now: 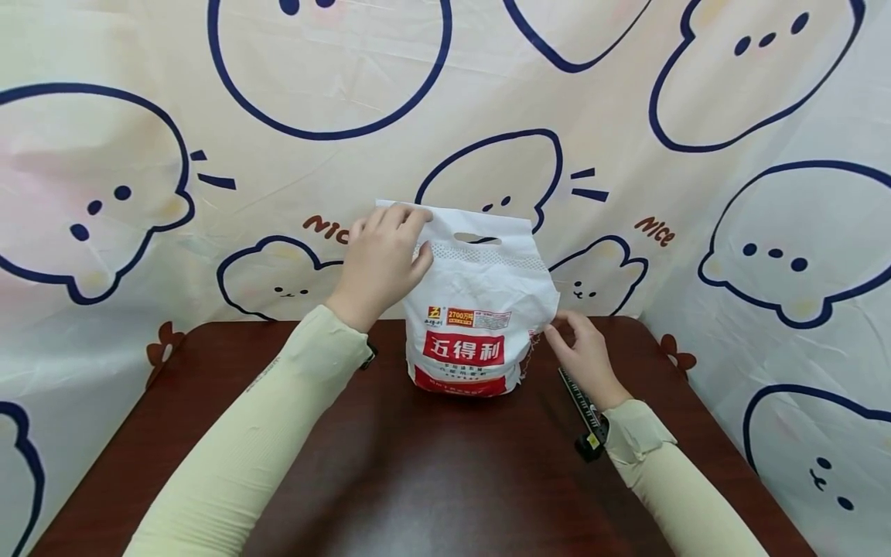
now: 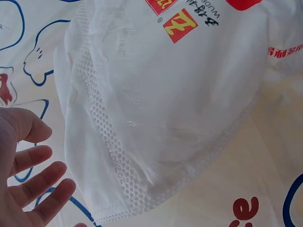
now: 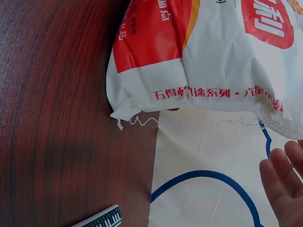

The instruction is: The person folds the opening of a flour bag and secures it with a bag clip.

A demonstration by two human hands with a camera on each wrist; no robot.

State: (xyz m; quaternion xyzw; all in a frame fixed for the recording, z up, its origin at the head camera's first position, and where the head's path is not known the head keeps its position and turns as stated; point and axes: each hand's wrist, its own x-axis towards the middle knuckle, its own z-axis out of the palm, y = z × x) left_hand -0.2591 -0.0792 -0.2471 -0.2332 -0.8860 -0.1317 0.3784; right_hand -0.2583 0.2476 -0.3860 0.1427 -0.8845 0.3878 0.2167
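A white woven bag with red panels and Chinese lettering stands upright on the dark table, its top band cut with a slot handle. At its upper left corner is my left hand, fingers loosely bent over the edge in the head view. The left wrist view shows that hand with fingers apart, beside the bag's dotted top seam. Around the lower right side, my right hand has its fingertips close to the bag's edge. Its fingers look relaxed in the right wrist view. Loose thread hangs from the bag's side seam.
A long narrow tool with white markings and a black end lies on the table under my right wrist. Behind the reddish-brown table hangs a pale curtain with cartoon outlines, which also closes both sides.
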